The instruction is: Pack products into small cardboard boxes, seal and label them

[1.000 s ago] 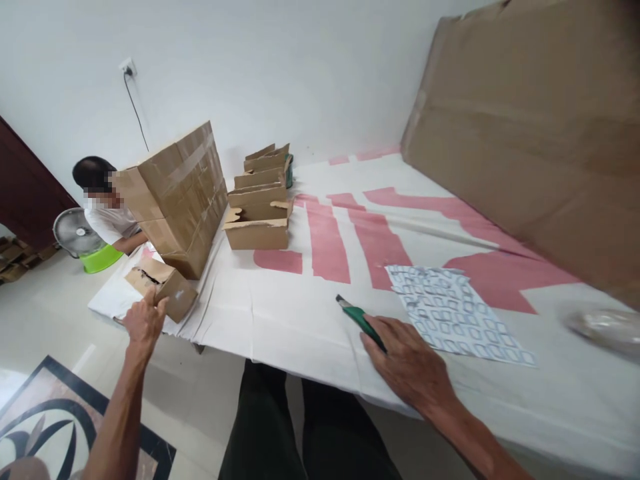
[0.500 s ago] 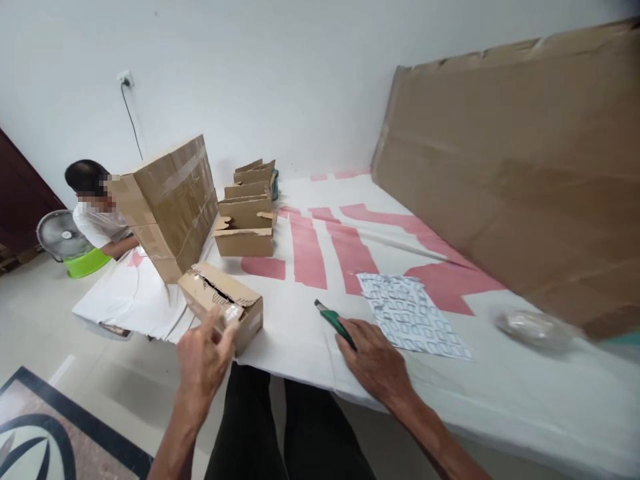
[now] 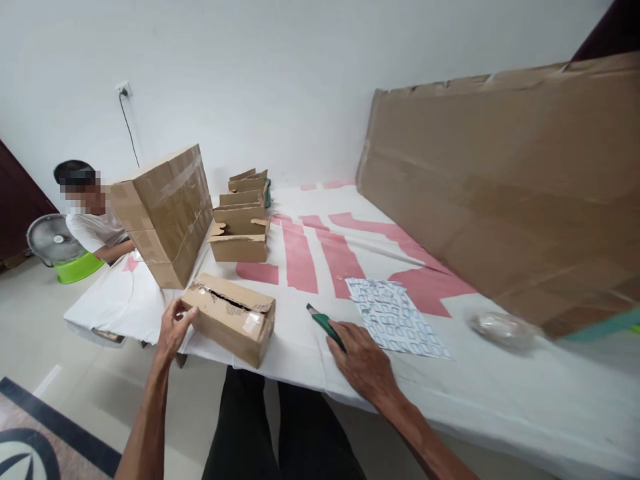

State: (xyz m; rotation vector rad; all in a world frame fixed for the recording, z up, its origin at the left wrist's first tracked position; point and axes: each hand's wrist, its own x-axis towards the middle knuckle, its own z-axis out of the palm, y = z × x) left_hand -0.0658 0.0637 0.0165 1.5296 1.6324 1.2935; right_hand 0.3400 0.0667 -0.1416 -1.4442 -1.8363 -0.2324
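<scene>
My left hand (image 3: 173, 327) grips the left end of a small taped cardboard box (image 3: 231, 319) that lies at the near edge of the white-covered table (image 3: 500, 393); its top seam is split open. My right hand (image 3: 361, 362) rests on the table to the right of the box, fingers closed over the handle of a green utility knife (image 3: 323, 325) whose tip points away to the left. A printed sticker sheet (image 3: 395, 318) lies just beyond my right hand.
A large taped carton (image 3: 163, 212) stands at the far left, with a row of small open boxes (image 3: 241, 220) beside it. A big cardboard sheet (image 3: 505, 180) leans along the right. A clear plastic item (image 3: 501, 328) lies at right. Another person (image 3: 90, 217) sits behind the carton beside a fan (image 3: 50, 238).
My left hand has drawn the small box from beside the large carton along the table edge toward me, and now holds its left end. My right hand stays on the knife.
</scene>
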